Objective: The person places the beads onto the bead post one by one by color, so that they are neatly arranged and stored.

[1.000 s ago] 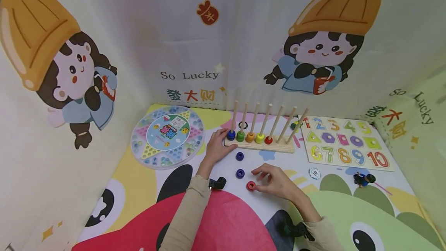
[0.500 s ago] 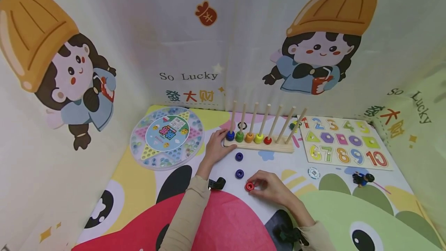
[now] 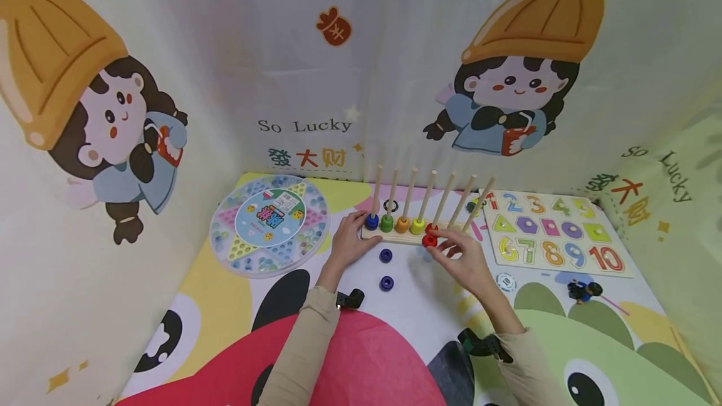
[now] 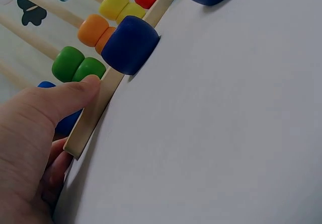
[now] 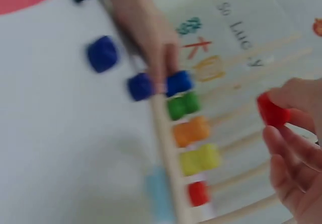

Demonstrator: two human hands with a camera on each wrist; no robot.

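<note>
My left hand (image 3: 348, 244) grips the left end of a wooden peg stand (image 4: 95, 113), thumb on the near edge of its base. Its upright pegs carry blue beads (image 3: 371, 222), green beads (image 4: 69, 64), orange beads (image 5: 190, 132), yellow beads (image 3: 417, 225) and one red bead (image 5: 198, 194); the last two pegs on the right are bare. Between thumb and fingers my right hand (image 3: 465, 262) pinches another red bead (image 5: 272, 110), held up off the table beside the pegs. Two dark blue beads (image 3: 386, 255) lie loose in front of the stand.
At the left lies a round marble-game board (image 3: 271, 224). A number-and-shape puzzle board (image 3: 558, 234) lies at the right. Near it are a white chip (image 3: 506, 282) and a small dark figure (image 3: 584, 291). A patterned curtain (image 3: 372, 93) stands behind the table.
My right hand has taken hold of the loose red bead, lifted it from the table and carried it forward to the pegs. My left hand keeps its place on the stand.
</note>
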